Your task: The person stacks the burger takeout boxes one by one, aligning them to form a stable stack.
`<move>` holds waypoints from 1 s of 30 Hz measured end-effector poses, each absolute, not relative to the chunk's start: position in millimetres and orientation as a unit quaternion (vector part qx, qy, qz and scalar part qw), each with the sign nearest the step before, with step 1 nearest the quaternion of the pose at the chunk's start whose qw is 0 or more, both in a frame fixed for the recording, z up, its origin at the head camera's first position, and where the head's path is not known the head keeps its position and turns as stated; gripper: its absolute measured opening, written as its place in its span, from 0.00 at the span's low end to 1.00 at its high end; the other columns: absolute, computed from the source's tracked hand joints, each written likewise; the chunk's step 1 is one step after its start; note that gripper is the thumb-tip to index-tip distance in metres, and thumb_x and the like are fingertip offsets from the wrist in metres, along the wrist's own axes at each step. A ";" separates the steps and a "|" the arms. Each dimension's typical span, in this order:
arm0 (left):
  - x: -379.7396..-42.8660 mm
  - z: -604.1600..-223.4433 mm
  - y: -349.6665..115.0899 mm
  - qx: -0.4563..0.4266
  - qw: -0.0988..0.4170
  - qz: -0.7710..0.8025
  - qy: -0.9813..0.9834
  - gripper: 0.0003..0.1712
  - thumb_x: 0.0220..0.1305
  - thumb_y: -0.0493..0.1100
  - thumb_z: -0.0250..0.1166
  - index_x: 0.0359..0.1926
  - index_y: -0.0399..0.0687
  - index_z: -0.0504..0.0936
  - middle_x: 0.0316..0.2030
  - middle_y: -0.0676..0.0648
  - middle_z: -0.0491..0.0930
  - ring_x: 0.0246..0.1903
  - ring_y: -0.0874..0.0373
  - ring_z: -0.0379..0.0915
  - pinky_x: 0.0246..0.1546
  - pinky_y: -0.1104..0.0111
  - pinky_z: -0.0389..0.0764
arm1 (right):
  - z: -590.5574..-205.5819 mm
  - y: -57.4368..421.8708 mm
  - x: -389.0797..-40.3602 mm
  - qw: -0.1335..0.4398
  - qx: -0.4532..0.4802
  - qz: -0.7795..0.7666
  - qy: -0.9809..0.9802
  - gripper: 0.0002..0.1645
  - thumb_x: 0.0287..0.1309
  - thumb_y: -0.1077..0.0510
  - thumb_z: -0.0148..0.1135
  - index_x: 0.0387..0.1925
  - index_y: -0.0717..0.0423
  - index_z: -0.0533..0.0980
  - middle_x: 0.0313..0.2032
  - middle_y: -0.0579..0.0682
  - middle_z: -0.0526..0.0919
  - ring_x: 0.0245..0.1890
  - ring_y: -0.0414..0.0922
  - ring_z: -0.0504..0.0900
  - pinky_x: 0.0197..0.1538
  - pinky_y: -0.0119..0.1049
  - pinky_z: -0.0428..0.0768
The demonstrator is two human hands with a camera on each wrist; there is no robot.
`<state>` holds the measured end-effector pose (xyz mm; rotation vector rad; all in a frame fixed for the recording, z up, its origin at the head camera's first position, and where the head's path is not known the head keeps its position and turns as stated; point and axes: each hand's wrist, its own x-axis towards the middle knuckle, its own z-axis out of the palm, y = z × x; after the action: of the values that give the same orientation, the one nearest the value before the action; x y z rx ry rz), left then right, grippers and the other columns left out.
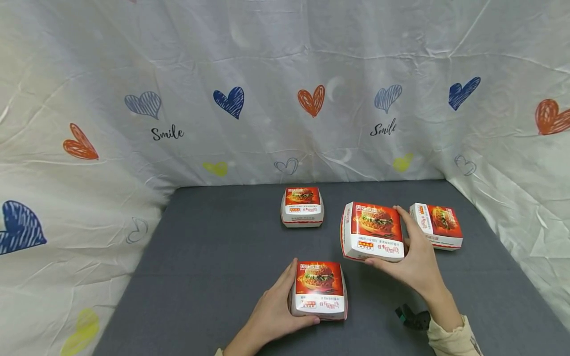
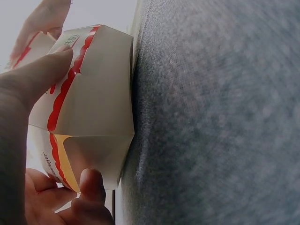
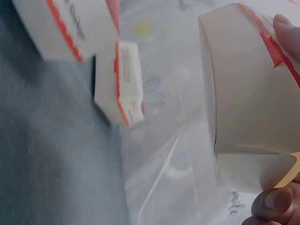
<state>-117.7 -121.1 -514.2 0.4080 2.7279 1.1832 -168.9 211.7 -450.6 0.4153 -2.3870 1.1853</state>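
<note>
Grey cloth covers the desk point(image 1: 213, 257), where my left grip point(image 1: 273, 309) clasps the near box point(image 1: 318, 291), thumb along its front, some fingers hidden; whether its whole base touches down I cannot tell. My right grip point(image 1: 416, 259) holds the raised box point(image 1: 374, 230), tilted above the desk and cut off by the right wrist view's edge. It stands between the back box point(image 1: 303, 207) and the right-hand box point(image 1: 441, 225), whose near corner my fingers partly cover. By my right wrist, a dark object point(image 1: 414, 319) is hard to make out
</note>
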 end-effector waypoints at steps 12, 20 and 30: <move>-117.3 -515.3 -121.4 0.151 0.052 0.379 0.912 0.79 0.44 0.74 0.82 0.86 0.47 0.50 0.82 0.42 0.58 0.70 0.43 0.72 0.61 0.43 0.80 | -450.4 179.7 -140.7 0.190 0.184 0.476 -0.839 0.81 0.29 0.57 0.95 0.84 0.45 0.56 0.67 0.57 0.72 0.33 0.37 0.88 0.34 0.26 0.82; -115.0 -515.3 -121.9 0.159 0.033 0.375 0.913 0.79 0.43 0.71 0.84 0.86 0.45 0.51 0.81 0.43 0.60 0.65 0.46 0.77 0.58 0.48 0.82 | -458.8 160.8 -127.8 0.165 0.187 0.484 -0.839 0.81 0.31 0.53 0.95 0.84 0.40 0.55 0.75 0.56 0.66 0.39 0.42 0.89 0.42 0.27 0.84; -114.4 -516.1 -123.1 0.164 0.021 0.383 0.909 0.79 0.43 0.71 0.85 0.85 0.45 0.52 0.81 0.45 0.60 0.65 0.45 0.77 0.57 0.48 0.82 | -470.5 140.4 -117.5 0.148 0.199 0.475 -0.844 0.78 0.33 0.40 0.93 0.83 0.38 0.56 0.76 0.52 0.67 0.41 0.37 0.86 0.46 0.32 0.85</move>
<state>-114.4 -123.1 -516.1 0.5081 2.8180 1.1859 -117.5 140.4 -470.5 0.5737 -2.4286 1.3647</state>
